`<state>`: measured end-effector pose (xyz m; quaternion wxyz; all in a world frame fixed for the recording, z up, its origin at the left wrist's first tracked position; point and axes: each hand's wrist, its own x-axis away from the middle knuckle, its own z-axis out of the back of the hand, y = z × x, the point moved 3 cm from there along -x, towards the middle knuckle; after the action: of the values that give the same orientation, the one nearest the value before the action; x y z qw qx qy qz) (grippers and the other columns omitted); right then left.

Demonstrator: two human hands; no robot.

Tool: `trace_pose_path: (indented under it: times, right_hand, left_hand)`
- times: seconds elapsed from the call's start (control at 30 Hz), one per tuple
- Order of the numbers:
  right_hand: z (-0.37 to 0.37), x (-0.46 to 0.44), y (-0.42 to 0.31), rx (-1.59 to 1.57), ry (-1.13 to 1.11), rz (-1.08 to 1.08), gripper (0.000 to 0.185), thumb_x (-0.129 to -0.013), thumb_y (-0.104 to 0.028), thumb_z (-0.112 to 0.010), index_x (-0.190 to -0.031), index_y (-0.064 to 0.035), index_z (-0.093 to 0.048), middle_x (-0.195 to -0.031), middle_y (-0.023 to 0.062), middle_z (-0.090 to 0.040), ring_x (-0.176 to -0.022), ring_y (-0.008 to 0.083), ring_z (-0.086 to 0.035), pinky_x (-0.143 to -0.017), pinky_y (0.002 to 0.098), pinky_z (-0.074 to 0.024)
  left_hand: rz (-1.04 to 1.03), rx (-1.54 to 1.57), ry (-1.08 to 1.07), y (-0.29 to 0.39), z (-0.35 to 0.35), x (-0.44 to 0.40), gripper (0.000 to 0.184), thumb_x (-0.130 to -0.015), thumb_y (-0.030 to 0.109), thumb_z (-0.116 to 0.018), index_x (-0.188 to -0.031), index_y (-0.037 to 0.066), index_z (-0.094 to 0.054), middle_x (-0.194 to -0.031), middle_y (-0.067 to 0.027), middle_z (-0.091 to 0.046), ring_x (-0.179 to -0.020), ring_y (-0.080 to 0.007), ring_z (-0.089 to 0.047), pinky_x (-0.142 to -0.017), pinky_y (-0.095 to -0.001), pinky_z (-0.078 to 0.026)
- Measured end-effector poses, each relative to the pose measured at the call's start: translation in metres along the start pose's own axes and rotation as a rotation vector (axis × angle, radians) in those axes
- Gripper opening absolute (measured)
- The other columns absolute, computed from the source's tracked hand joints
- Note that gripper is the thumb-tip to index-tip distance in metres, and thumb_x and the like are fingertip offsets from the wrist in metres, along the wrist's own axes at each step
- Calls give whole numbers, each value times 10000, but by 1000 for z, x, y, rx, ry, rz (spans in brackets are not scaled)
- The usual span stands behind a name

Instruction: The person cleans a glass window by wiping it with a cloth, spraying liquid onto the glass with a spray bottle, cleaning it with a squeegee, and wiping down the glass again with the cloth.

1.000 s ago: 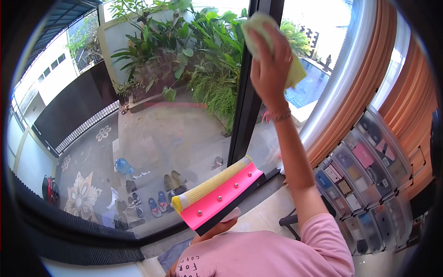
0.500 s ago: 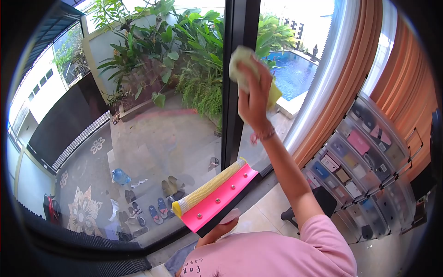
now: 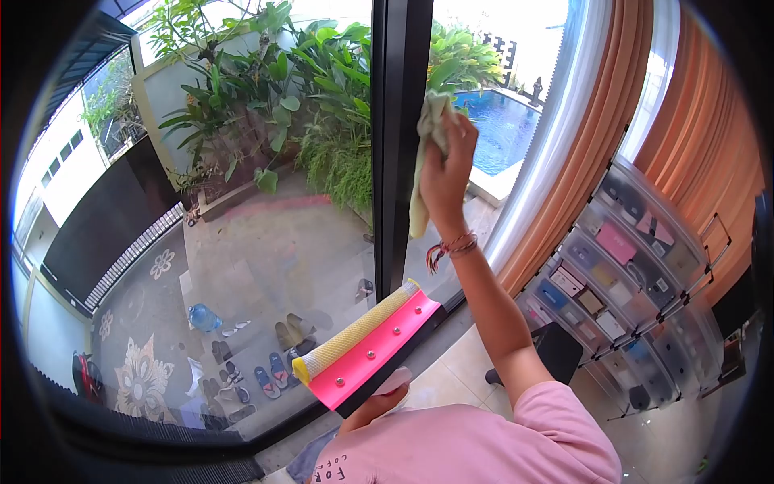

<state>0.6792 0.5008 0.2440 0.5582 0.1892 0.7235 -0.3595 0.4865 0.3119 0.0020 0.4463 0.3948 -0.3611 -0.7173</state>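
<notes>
My right hand (image 3: 450, 177) is raised, its fingers closed on a pale yellow-green cloth (image 3: 435, 113). The cloth lies at the right edge of the dark window frame (image 3: 395, 153), and one end hangs down below my fingers. Low in the head view is a window squeegee (image 3: 363, 363), tilted, with a yellow mesh scrubber roll, a pink body with metal studs and a black rubber blade. Below its head, my left hand (image 3: 390, 400) is closed around its pale handle, mostly hidden by the head.
Beyond the glass are shoes (image 3: 270, 379), a blue water bottle (image 3: 204, 317), plants (image 3: 330, 105) and a pool (image 3: 500, 129). Orange curtains (image 3: 601, 105) hang at the right. Clear storage boxes (image 3: 621, 274) and a black stool (image 3: 556, 355) stand below them.
My right hand has moved down a little with the cloth, whose end now hangs on the left of the wrist. The squeegee stays in my left hand. The view has shifted slightly.
</notes>
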Motion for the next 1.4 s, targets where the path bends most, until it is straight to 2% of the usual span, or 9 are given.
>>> trace_pose_path:
  times: [0.2,0.27,0.67,0.8,0.87,1.0,1.07,1.33,1.4]
  right_hand:
    - [-19,-70,-42,-7,87,360,318,-800,15,-575,-1103,-74,-610,-1143,135,-529,-1097,312,-479,-952,393,-381]
    - [-22,-46,-46,139,90,454,342,-750,9,-589,-1066,-112,-638,-1140,112,-537,-1093,313,-480,-965,424,-359]
    - [42,238,43,315,-560,341,273,-745,-143,-658,-984,-271,-685,-1205,-66,-516,-1163,212,-427,-941,414,-366]
    - [44,237,38,376,-713,306,356,-760,-162,-645,-1086,-305,-644,-1260,-90,-480,-1212,174,-408,-959,399,-326]
    - [34,180,12,450,-646,287,370,-761,-158,-638,-1108,-285,-634,-1336,-73,-447,-1211,182,-427,-926,389,-331]
    - [13,102,-10,368,-375,368,325,-758,-169,-658,-1074,-246,-643,-1271,-50,-495,-1157,212,-451,-900,418,-349]
    - [12,126,-3,389,-375,369,300,-761,-169,-660,-1052,-242,-650,-1263,-53,-497,-1149,215,-454,-904,422,-348]
    - [51,289,46,355,-744,309,270,-765,-172,-659,-1026,-241,-664,-1271,-66,-473,-1175,199,-434,-939,432,-342]
    - [50,269,42,379,-737,331,283,-764,-167,-656,-1036,-245,-663,-1285,-62,-467,-1178,199,-432,-935,429,-345]
  left_hand:
    - [39,151,-122,-69,-25,14,154,-761,227,-705,-849,134,-619,-736,-28,-544,-684,-176,-547,-653,-297,-450]
    - [-315,-9,-58,-21,0,8,108,-756,133,-688,-830,116,-612,-717,-33,-533,-675,-180,-536,-661,-307,-439]
    - [-76,85,171,-21,26,28,130,-732,101,-725,-774,32,-623,-727,-59,-556,-661,-190,-552,-628,-297,-442]
    - [1,178,204,-15,34,29,142,-709,47,-724,-785,13,-609,-777,-90,-573,-731,-204,-560,-717,-301,-457]
    - [-236,41,256,-16,37,28,149,-726,71,-728,-828,37,-625,-720,-48,-596,-650,-159,-593,-578,-270,-465]
    - [-202,-16,251,-17,39,32,161,-723,59,-739,-802,31,-602,-701,-42,-572,-624,-162,-577,-575,-285,-466]
    - [-158,89,198,-25,36,44,236,-732,1,-706,-933,-4,-584,-930,-104,-571,-912,-192,-539,-846,-316,-426]
    - [-53,72,21,-27,44,59,301,-737,20,-705,-988,-12,-540,-900,-78,-553,-853,-157,-545,-775,-296,-445]
    - [-175,82,194,-14,49,55,278,-741,24,-704,-974,-18,-557,-901,-89,-562,-863,-167,-553,-816,-300,-441]
